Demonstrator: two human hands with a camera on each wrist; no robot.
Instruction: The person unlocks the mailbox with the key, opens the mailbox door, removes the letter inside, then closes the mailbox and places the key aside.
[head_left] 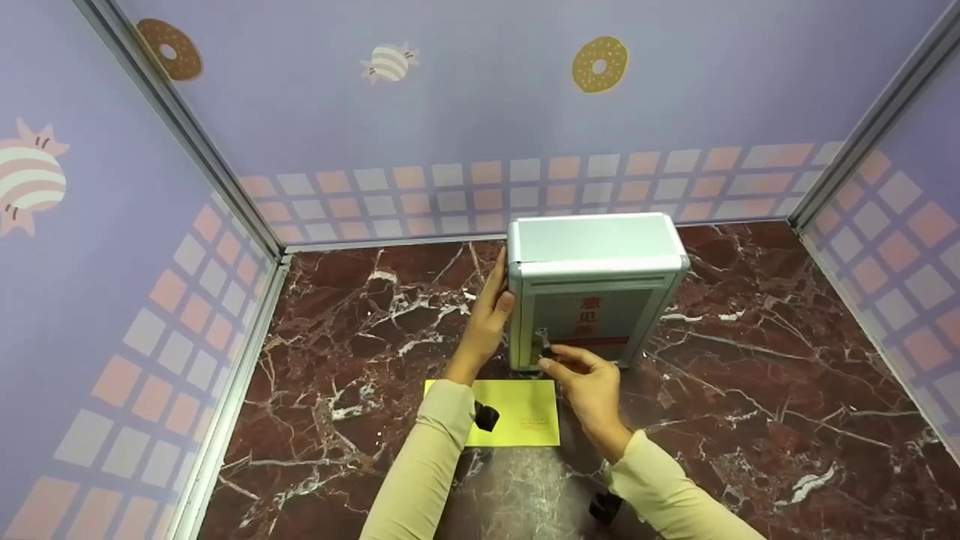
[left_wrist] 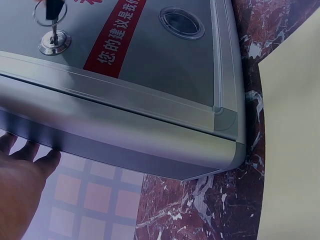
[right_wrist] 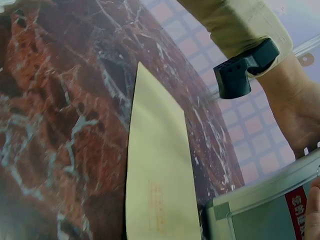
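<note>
A silver suggestion box (head_left: 600, 241) with red lettering stands upright on the dark red marbled surface. My left hand (head_left: 486, 324) rests against its left side, fingers extended along the panel. In the left wrist view, the fingertips (left_wrist: 49, 161) touch that side. With thumb and fingertips, my right hand (head_left: 592, 382) pinches a black-headed key (head_left: 547, 350) at the front of the box. The key's shaft is in the round lock (left_wrist: 55, 43), and a metal ring hangs from its head. A yellow envelope (head_left: 517, 405) lies flat before the box, partly under my left forearm.
Purple panels with printed squares and sweets enclose the surface at the back (head_left: 487, 112) and both sides. A round clear-rimmed fitting (left_wrist: 181, 23) is on the box front. Each wrist carries a black camera mount, the left one (right_wrist: 245, 70) above the envelope.
</note>
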